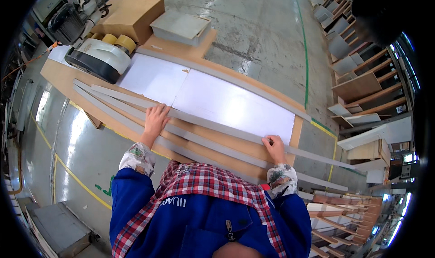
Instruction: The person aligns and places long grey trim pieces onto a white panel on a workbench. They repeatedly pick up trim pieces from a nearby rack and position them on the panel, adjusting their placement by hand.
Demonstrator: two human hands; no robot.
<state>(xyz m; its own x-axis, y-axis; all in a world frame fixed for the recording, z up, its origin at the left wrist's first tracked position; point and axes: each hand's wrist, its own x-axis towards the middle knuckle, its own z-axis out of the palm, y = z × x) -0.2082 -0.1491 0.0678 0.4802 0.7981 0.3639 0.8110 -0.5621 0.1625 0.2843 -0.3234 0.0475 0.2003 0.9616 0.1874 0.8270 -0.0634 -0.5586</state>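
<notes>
A long grey strip [213,126] lies along the near edge of two white panels [238,104] on the brown board-topped bench. My left hand [156,120] is bent over this strip near its middle, fingers curled on its edge beside the seam between the panels. Farther right, my right hand [274,148] pinches the same strip with thumb and bent fingers, by the right panel's corner. Its right end sticks out past the bench. Two more grey strips, a middle strip [217,145] and a nearer strip [118,116], lie closer to me.
Another grey strip [226,82] runs along the panels' far edge. A white-and-black machine with yellow rollers [103,56] stands at the bench's left, near a cardboard box [131,17] and a shallow grey box [181,26]. Wooden racks with boards [362,85] line the right side.
</notes>
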